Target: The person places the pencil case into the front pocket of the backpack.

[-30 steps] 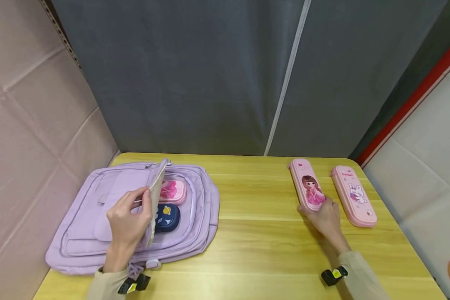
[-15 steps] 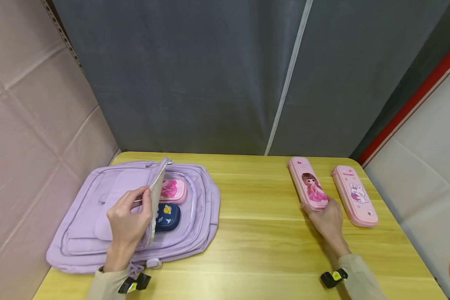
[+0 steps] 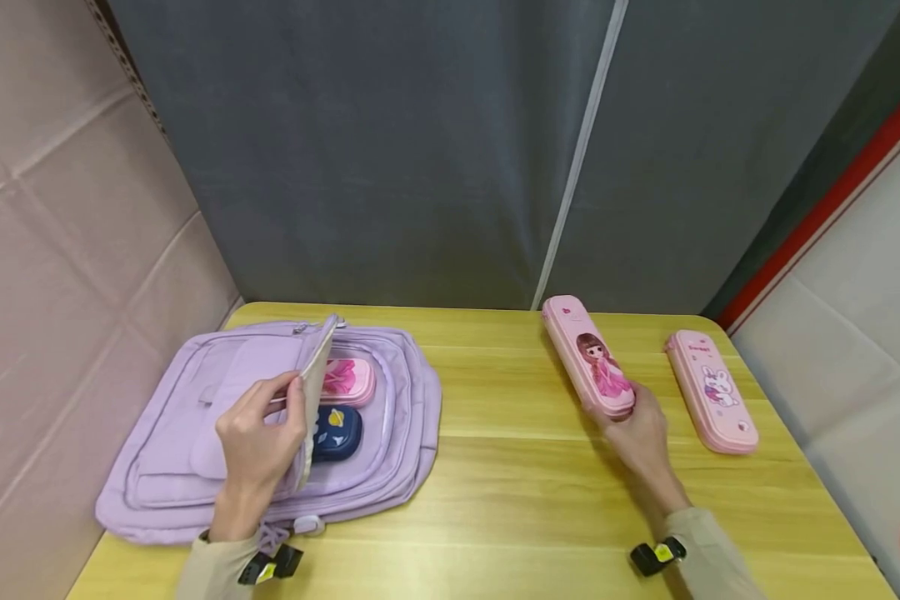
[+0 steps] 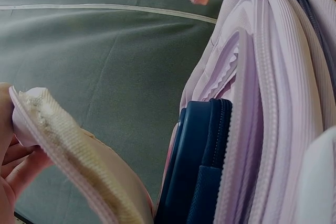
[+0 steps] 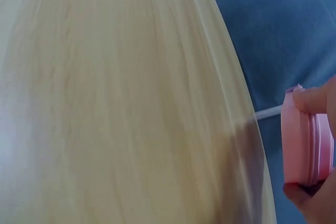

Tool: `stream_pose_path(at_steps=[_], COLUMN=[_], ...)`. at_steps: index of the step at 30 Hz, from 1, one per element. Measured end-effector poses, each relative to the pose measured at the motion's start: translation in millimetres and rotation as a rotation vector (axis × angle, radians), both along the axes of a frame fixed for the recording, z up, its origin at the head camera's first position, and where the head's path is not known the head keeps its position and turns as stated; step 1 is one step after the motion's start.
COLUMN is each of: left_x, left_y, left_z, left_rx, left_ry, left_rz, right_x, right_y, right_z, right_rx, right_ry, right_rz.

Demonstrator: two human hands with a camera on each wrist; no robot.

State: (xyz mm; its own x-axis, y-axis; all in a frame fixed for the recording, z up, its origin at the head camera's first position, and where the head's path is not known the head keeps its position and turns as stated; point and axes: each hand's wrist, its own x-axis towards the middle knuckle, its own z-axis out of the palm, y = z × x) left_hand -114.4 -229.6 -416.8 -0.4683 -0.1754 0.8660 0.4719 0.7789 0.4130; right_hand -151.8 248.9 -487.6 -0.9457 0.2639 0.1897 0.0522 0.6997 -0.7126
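Observation:
A lilac backpack (image 3: 172,433) lies flat at the left of the table, its front pocket opened. My left hand (image 3: 258,429) pinches the edge of the pocket flap (image 3: 313,392) and holds it up. Inside the pocket sit a pink pencil case (image 3: 355,382) and a dark blue case (image 3: 337,433) with a planet print, both partly behind the flap. On the right, my right hand (image 3: 637,429) grips the near end of a pink pencil case with a doll picture (image 3: 588,358). In the right wrist view, thumb and fingers close round this case's end (image 5: 296,140), raised off the table.
Another pink pencil case with a rabbit (image 3: 712,392) lies at the table's right side. The wooden table (image 3: 495,467) ends at a dark grey curtain (image 3: 390,167). Pale sheets stand at left and right.
My right hand has lifted the doll pencil case and carried it a little to the left. My left hand keeps holding the flap in the same place.

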Motion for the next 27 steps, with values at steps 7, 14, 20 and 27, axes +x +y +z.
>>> stream_pose_path(at_steps=[7, 14, 20, 27], left_x=[-0.5, -0.3, 0.6, 1.6], left_y=[0.0, -0.4, -0.8, -1.4], left_z=[0.0, 0.4, 0.7, 2.0], left_rx=[-0.002, -0.005, -0.006, -0.007], left_ry=[0.004, 0.001, -0.004, -0.005], left_rz=[-0.001, 0.003, 0.005, 0.012], right_x=[-0.8, -4.8, -6.1, -4.7], right_y=[-19.8, -40.6, -55.9, -72.6], right_z=[5.0, 12.7, 14.8, 13.4], right_rx=[0.01, -0.04, -0.066, -0.124], right_ry=[0.068, 0.033, 0.012, 0.029], right_rz=[0.145, 0.27, 0.352, 0.517])
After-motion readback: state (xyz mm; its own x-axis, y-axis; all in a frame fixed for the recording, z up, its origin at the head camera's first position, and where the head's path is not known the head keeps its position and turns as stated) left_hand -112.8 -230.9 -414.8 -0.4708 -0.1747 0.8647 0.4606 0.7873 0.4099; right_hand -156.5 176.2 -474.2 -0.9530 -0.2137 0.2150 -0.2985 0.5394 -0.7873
